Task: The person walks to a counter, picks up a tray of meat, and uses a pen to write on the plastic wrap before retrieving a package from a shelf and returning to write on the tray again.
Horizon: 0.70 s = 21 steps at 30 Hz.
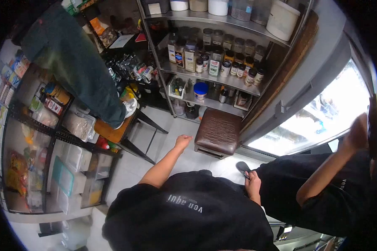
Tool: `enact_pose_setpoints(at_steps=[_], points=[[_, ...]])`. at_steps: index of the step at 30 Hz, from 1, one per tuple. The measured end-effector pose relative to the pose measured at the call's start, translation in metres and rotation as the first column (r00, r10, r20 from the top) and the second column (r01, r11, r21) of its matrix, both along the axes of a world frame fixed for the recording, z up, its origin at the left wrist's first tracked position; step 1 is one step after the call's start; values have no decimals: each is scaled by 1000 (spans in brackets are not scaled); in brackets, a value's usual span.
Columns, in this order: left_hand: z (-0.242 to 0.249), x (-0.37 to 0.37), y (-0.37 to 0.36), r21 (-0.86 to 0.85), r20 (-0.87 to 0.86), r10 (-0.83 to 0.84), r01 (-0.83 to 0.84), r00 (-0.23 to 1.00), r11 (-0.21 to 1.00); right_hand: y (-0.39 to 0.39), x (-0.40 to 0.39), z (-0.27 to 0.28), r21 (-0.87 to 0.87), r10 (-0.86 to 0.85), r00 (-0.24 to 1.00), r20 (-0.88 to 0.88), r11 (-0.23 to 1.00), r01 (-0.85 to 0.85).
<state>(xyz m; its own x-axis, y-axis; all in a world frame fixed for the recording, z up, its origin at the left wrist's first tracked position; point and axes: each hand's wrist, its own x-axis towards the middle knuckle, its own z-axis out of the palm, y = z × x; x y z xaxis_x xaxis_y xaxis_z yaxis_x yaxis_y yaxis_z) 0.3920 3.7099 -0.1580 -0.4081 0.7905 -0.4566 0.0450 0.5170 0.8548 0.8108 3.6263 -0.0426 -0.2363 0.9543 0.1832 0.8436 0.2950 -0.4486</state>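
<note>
Utensil (242, 167), black, in the right hand (253, 185). Right fingers are wrapped round its narrow part, grip closed; fine finger placement too small to tell. Long axis runs slantwise: wide rounded end up and to the left in view, pointing at the floor near the stool, narrow end down into the fist. Tilt out of the floor plane: can't tell. Utensil sits right of the wearer's chest, over pale floor (163, 140), between the wearer's black shirt (188, 213) and a co-worker (301, 188), also in black.

Left hand (182, 142) is out ahead on an extended bare forearm, fingers bent, pointing right toward the stool (218, 130); nothing visible in it. Clenched or just loosely curled: can't tell. Looks apart from the stool, which has a brown, creased top.

Farther out: co-worker's raised hand is at the edge of the lit fridge (310, 117), right side; contact blurred. Metal rack (171, 67) stands behind the stool, with jars and bottles in rows, big tubs on top, and a blue-lidded tub (201, 90) lower down. Left side: a person's leg (71, 62) in dark trousers, foot on a wooden chair (113, 133); beside it, shelves (50, 138) of bins and packets.
</note>
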Motion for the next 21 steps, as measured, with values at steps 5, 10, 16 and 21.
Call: enact_pose_setpoints(at_steps=[5,10,16,21], points=[[3,12,8,-36,28,-67,68,997,997,-3,1,-5,-57,-73,993,-88,996,68],[-13,26,15,104,-100,-12,22,995,994,-12,8,-17,-116,-74,993,-93,991,63],[13,30,13,45,-90,10,-6,996,999,-21,7,-17,-90,-52,998,-28,995,49],[10,25,5,66,-68,-107,111,992,992,-24,0,-5,-85,-21,999,-36,996,18]])
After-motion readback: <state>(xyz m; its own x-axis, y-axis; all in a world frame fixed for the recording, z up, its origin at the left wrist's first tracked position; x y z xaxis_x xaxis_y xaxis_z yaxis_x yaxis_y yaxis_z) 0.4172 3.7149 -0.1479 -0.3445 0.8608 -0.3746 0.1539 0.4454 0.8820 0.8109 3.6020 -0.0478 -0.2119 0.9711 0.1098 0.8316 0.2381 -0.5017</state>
